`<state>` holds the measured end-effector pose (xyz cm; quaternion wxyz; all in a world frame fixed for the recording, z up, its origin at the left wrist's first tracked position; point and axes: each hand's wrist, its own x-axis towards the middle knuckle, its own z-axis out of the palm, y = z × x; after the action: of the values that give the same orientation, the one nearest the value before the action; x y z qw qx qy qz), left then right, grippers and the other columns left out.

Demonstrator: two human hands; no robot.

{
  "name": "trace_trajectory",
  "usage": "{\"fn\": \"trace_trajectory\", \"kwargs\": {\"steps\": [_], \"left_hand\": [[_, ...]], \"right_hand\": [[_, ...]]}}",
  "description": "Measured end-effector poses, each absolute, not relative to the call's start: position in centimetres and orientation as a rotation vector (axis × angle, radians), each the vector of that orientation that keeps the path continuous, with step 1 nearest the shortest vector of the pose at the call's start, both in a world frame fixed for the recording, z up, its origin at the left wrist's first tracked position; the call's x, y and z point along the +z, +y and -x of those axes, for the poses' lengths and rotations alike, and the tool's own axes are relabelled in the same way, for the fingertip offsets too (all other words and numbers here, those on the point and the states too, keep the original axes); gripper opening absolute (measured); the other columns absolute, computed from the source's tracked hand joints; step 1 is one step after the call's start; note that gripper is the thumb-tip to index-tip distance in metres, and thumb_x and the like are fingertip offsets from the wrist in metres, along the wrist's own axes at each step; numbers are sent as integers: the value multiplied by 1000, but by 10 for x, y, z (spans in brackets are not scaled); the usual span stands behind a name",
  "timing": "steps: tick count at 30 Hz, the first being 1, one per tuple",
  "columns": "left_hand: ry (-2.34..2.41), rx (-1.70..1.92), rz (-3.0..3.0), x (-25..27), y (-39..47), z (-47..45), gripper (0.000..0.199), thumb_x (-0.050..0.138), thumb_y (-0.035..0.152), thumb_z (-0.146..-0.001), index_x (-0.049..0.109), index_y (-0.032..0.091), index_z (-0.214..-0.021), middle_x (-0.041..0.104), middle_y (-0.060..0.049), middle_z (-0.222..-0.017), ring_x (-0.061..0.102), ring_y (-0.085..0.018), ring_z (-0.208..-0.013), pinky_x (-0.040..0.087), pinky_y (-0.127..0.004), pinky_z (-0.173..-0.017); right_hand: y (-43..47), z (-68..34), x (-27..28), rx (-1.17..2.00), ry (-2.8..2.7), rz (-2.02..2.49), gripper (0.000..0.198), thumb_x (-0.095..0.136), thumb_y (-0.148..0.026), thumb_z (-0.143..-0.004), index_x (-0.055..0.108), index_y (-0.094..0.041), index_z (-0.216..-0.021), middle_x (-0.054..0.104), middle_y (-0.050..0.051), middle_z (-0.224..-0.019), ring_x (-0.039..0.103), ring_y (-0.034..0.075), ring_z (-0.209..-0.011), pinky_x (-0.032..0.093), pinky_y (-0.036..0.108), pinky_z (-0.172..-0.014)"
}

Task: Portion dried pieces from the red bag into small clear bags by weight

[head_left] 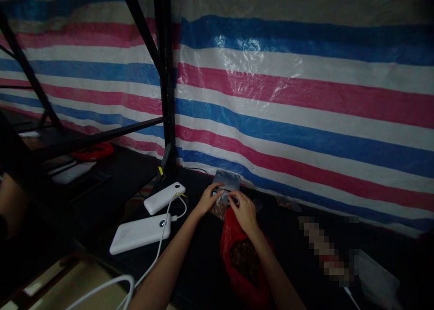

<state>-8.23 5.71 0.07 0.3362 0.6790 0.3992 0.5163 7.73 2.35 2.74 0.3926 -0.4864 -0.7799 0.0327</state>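
Observation:
My left hand (207, 200) and my right hand (244, 209) are close together over the black table. Between them is a small clear plastic bag (219, 209) with something brownish in it. The fingers of both hands are bent and pinched at the bag's upper edge. Just behind them lies a flat grey, shiny rectangular object (228, 178), partly covered by the fingers. Under my right wrist stands an opened red plastic bag (230, 244) holding dark brown pieces (244, 258), too dim to name.
Two white power banks (140, 234) lie left of my forearm, with a white cable (159, 244) looping beside it. A clear plastic piece (378, 276) lies at right. A black metal frame (167, 88) and striped sheeting (305, 88) rise behind. Another person's arm (12, 201) shows far left.

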Motion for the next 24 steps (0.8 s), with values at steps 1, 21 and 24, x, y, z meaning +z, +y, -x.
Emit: {"fn": "trace_trajectory", "kwargs": {"steps": [1, 21, 24], "left_hand": [[981, 1270, -1700, -2, 56, 82, 37, 53, 39, -77, 59, 14, -103, 62, -9, -103, 54, -21, -97, 40, -34, -87], [1066, 1460, -1421, -7, 54, 68, 22, 58, 33, -72, 64, 13, -73, 66, -3, -68, 59, -14, -64, 43, -23, -61], [1130, 1459, -1440, -11, 55, 66, 21, 59, 33, -71, 65, 13, -74, 66, -3, -68, 59, -15, -64, 43, -23, -60]], "right_hand": [[22, -78, 24, 140, -1942, 1240, 15, 43, -27, -81, 57, -21, -84, 64, 3, -83, 59, 17, -78, 43, 28, -71], [24, -90, 10, 763, -1294, 1105, 25, 61, -31, -69, 57, -17, -90, 66, 3, -73, 62, 18, -72, 47, 31, -71], [25, -89, 7, 738, -1296, 1120, 23, 61, -30, -68, 59, -17, -86, 66, 2, -71, 62, 17, -71, 46, 30, -72]]}}
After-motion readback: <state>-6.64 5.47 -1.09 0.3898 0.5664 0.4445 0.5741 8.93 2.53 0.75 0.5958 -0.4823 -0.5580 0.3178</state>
